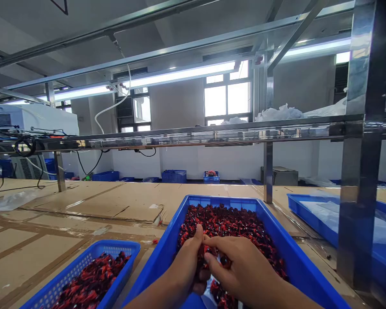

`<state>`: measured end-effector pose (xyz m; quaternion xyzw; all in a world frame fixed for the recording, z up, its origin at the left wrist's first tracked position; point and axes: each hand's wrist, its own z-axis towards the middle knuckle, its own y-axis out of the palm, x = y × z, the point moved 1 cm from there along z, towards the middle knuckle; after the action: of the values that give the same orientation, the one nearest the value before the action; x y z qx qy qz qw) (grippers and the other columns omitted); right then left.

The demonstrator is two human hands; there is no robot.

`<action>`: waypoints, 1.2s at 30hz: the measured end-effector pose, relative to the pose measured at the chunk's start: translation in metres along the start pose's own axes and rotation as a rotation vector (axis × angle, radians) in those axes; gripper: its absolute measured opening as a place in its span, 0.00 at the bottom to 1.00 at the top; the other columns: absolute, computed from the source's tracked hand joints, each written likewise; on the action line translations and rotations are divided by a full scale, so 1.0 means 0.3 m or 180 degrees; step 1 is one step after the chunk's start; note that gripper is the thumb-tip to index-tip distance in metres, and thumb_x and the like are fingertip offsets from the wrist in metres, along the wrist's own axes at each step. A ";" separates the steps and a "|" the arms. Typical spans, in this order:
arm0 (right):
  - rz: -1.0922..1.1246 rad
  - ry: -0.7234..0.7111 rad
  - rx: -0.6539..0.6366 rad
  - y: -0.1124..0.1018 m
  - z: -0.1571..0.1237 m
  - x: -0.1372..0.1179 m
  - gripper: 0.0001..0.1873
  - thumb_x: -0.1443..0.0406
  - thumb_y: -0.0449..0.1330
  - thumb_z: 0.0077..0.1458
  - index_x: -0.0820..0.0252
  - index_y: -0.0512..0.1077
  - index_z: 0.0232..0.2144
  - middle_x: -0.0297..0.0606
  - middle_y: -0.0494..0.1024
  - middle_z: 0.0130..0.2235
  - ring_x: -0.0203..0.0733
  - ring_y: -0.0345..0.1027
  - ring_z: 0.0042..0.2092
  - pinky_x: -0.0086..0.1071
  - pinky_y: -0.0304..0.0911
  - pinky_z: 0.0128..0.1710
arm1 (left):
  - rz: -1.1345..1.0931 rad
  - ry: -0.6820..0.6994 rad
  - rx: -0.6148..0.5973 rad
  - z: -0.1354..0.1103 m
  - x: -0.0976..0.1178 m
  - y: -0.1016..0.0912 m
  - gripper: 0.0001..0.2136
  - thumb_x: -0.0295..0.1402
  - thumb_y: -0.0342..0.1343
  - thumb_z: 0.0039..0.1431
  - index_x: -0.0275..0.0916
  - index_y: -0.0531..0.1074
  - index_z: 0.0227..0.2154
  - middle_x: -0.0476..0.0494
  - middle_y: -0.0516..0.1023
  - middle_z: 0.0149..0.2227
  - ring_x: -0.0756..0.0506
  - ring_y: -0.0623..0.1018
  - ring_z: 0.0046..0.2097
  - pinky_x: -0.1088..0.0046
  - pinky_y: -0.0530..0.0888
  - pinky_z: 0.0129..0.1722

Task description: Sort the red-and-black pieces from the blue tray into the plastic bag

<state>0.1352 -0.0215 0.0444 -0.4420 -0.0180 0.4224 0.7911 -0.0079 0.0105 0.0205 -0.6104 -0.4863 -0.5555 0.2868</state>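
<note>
Over a big blue tray (296,257) of small red-and-black pieces (234,221), my two hands meet close together. My left hand (188,259) is curled with its thumb up, around some small red-and-black pieces. My right hand (244,264) has its thumb and index finger bent toward the left hand's fingertips, pinching at one such piece (209,249). A dark round part (224,260) shows just under the right fingers. The exact kind of these pieces is too small to tell. Below the hands, a bit of pale sheet shows in the tray.
To the left, a smaller blue perforated basket (133,253) holds more red-and-black pieces. A metal post (357,171) rises at the right, before another blue tray (296,201) with white sheeting. A metal shelf (193,136) crosses above the cardboard-covered table (116,201).
</note>
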 end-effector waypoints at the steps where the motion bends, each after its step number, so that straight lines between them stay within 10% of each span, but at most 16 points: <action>1: 0.0014 -0.0021 0.0059 -0.002 0.000 -0.001 0.10 0.66 0.56 0.58 0.54 0.75 0.40 0.33 0.82 0.34 0.39 0.75 0.33 0.29 0.62 0.34 | -0.0037 -0.0015 -0.0015 -0.002 0.002 0.000 0.31 0.69 0.45 0.47 0.43 0.61 0.31 0.55 0.60 0.20 0.55 0.55 0.17 0.82 0.47 0.15; 13: -0.1441 -0.1581 0.0919 -0.023 -0.001 0.011 0.11 0.63 0.56 0.63 0.59 0.71 0.29 0.32 0.74 0.24 0.37 0.65 0.24 0.33 0.51 0.25 | -0.0061 0.0127 -0.0359 -0.023 0.012 0.017 0.28 0.65 0.52 0.48 0.41 0.60 0.27 0.56 0.57 0.19 0.56 0.53 0.18 0.82 0.45 0.12; 27: -0.0979 -0.1177 0.0612 -0.012 -0.019 0.003 0.11 0.64 0.57 0.61 0.59 0.72 0.45 0.37 0.80 0.30 0.39 0.72 0.29 0.31 0.60 0.29 | -0.0109 0.0392 -0.0439 -0.013 -0.003 0.000 0.24 0.60 0.47 0.56 0.42 0.59 0.27 0.56 0.57 0.18 0.56 0.53 0.17 0.83 0.48 0.13; 31: 0.0424 0.0031 0.0694 -0.026 0.001 0.017 0.07 0.60 0.60 0.56 0.57 0.72 0.31 0.32 0.74 0.23 0.36 0.66 0.24 0.29 0.59 0.25 | -0.0559 -0.0095 -0.0236 -0.004 -0.004 -0.014 0.13 0.45 0.45 0.58 0.41 0.64 0.31 0.52 0.62 0.23 0.56 0.56 0.18 0.82 0.46 0.14; 36: 0.3981 0.1948 0.0201 -0.042 0.040 0.102 0.18 0.53 0.51 0.57 0.57 0.61 0.22 0.25 0.57 0.18 0.28 0.41 0.15 0.23 0.35 0.11 | -0.0506 -0.0031 -0.0109 0.006 0.003 -0.026 0.16 0.41 0.47 0.56 0.39 0.69 0.44 0.50 0.67 0.27 0.56 0.56 0.18 0.81 0.47 0.15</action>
<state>0.1584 0.0045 0.0502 -0.4454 0.4760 0.6555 0.3813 -0.0145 0.0152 0.0194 -0.5774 -0.5250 -0.5818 0.2290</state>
